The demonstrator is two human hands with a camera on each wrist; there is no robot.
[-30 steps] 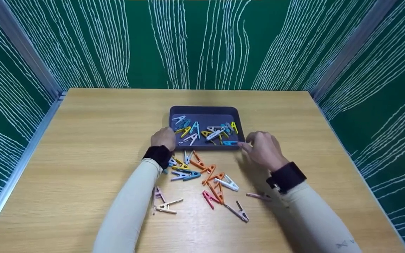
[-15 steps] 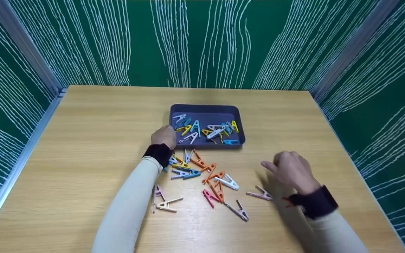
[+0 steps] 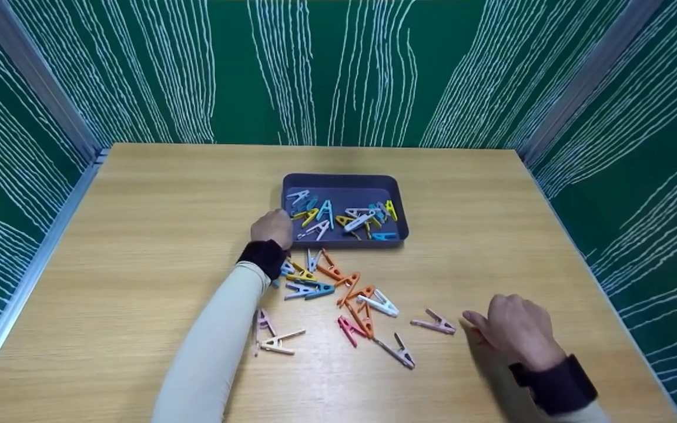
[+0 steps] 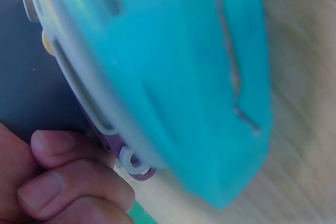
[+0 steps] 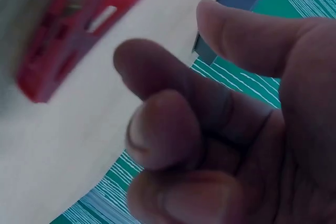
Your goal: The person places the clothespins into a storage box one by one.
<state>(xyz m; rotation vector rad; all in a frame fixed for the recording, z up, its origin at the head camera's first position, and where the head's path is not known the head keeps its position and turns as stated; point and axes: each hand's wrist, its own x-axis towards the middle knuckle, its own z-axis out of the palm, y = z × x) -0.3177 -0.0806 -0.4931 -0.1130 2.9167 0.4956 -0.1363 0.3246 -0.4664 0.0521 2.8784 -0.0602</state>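
My left hand (image 3: pixel 272 229) grips the front left corner of a dark shallow tray (image 3: pixel 347 244). Its curled fingers show at the tray's edge in the left wrist view, beside a large blurred turquoise clothespin (image 4: pixel 184 77). Several blue, yellow and white clothespins lie in the tray. At the right, my right hand (image 3: pixel 518 329) hovers low over the table, thumb out and fingers loosely bent, holding nothing. A red clothespin (image 5: pixel 79 40) lies just past its fingertips, mostly hidden under the hand in the head view. Left of the thumb lies a pink clothespin (image 3: pixel 433 323).
Orange clothespins (image 3: pixel 362 317) lie mid-table among white, yellow and blue ones in front of the tray. A beige clothespin (image 3: pixel 280 343) lies beside the left forearm. Green walls with white lines (image 3: pixel 344 70) enclose the wooden table (image 3: pixel 168 194).
My right hand has moved from the tray's front right corner, where a blue clothespin now lies inside, back and rightward to the red clothespin. My left hand has stayed at the tray.
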